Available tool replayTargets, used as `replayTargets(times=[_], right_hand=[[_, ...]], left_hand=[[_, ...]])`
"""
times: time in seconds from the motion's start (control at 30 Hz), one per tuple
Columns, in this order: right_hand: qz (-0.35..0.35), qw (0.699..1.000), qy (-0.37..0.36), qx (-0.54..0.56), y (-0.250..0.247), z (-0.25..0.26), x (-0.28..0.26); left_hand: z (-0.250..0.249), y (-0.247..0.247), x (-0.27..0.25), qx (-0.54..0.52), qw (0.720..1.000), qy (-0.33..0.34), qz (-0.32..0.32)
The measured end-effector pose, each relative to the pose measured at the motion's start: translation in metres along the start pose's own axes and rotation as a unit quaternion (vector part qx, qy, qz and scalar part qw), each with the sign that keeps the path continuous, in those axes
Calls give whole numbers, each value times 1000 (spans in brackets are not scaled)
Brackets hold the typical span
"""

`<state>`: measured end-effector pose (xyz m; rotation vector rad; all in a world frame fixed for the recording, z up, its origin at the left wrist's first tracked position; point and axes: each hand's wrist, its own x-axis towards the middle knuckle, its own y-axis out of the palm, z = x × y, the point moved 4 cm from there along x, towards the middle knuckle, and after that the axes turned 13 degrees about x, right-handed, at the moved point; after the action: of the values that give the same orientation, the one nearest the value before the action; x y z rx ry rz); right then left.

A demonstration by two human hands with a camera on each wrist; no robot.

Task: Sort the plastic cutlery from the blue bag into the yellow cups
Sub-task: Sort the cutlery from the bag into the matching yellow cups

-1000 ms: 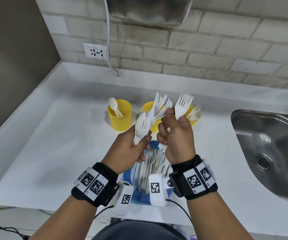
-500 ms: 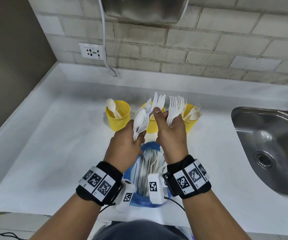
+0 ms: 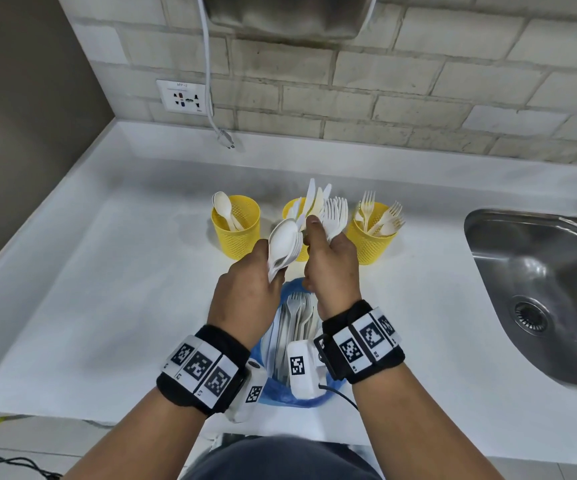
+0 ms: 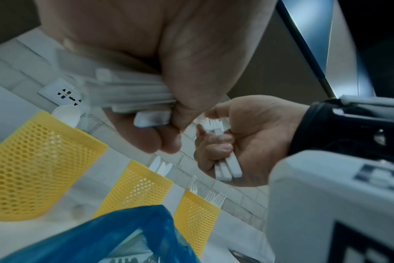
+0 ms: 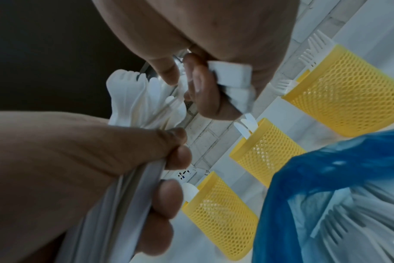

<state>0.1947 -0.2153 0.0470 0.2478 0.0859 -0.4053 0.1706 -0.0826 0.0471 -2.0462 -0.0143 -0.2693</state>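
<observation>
Plastic cutlery is divided between both hands, the cups and the bag. Left hand [image 3: 245, 289] is closed in a fist around a mixed bundle of spoons [image 3: 282, 244], heads up. Right hand [image 3: 332, 268] is curled around a bundle of forks [image 3: 335, 214], thumb pressed against the handles; the handle ends protrude below the fingers [image 4: 214, 147]. Both hands are raised above the counter [image 3: 107, 271], just beside each other, directly in front of the middle cup.

Blue bag [image 3: 292, 289] lies open near the front edge of the counter, below the wrists, with more cutlery inside. The wrists and wrist-worn cameras cover most of it from the head view.

Three yellow cups stand in a row toward the back of the counter:
- left cup [image 3: 237, 225]: spoons;
- middle cup [image 3: 290, 207]: knives, largely hidden behind the hands and held bundles;
- right cup [image 3: 372, 240]: forks.

Steel sink [image 3: 540, 289] is set in at the right edge. A wall socket [image 3: 183, 97] and a hanging white cable [image 3: 207, 81] are on the brick wall behind the back left corner.
</observation>
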Motion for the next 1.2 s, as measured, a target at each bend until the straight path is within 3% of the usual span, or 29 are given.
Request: replayTargets(times=[0.27,0.57,0.73,0.83,1.03,1.2], right_hand=[[-12,996,54,74,-2,-3,-5],[0,986,118,121,-6,2,-2],[4,986,86,146,-14,8,8],[-2,982,82,172,-20,11,14],[-51,945,113,302,-35,17,31],[-73,959,49,269,-49,33,37]], left_hand=[[-8,-4,0,26,999,-6,-25],[-21,-1,4,55,998,34,-26],[-27,8,11,25,999,45,7],[-27,15,16,-8,999,43,31],[-24,29,27,-134,986,24,98],[-27,26,31,-263,955,-34,136]])
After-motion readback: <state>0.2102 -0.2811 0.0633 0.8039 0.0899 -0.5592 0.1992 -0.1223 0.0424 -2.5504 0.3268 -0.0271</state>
